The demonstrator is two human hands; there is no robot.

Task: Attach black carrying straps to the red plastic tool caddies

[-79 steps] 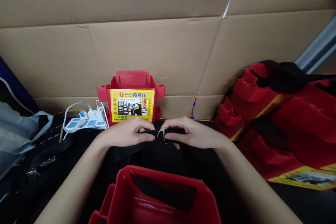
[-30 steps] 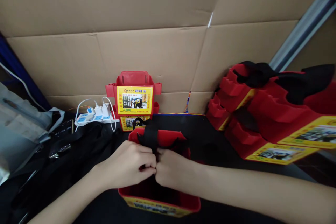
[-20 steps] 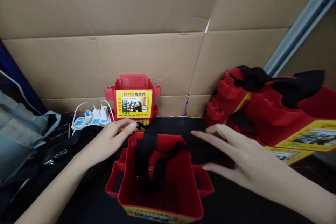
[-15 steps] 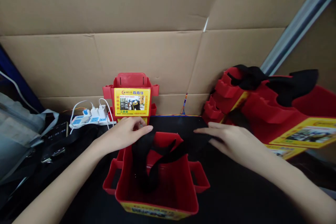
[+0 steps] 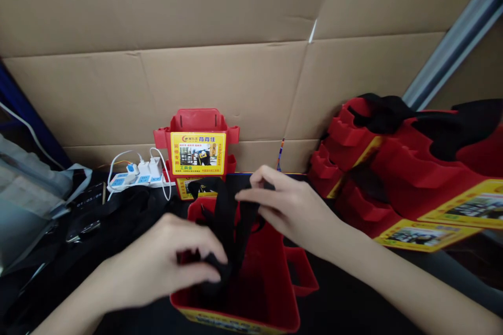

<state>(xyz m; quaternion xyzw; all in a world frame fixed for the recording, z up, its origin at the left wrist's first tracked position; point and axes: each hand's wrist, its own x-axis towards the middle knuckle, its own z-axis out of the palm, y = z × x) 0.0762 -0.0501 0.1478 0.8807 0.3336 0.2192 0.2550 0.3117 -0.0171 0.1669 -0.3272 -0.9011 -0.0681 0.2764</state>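
Note:
A red plastic tool box [image 5: 275, 293] with a yellow label stands open right in front of me on the black table. A black webbing strap [image 5: 228, 220] hangs into it over the far rim. My left hand [image 5: 165, 267] is over the box's left side, its fingers curled and pinching the strap low inside the box. My right hand [image 5: 291, 209] is above the far rim, fingers pinched on the upper part of the same strap.
Another red labelled box [image 5: 198, 141] stands against the cardboard wall [image 5: 236, 78]. A white power strip [image 5: 135, 178] with chargers lies to its left. A pile of red boxes [image 5: 396, 172] with black straps lies at the right. Black straps and grey bags fill the left side.
Both hands, which lay spread beyond the box half a second ago, have come back onto the strap. The left hand now pushes it down into the box.

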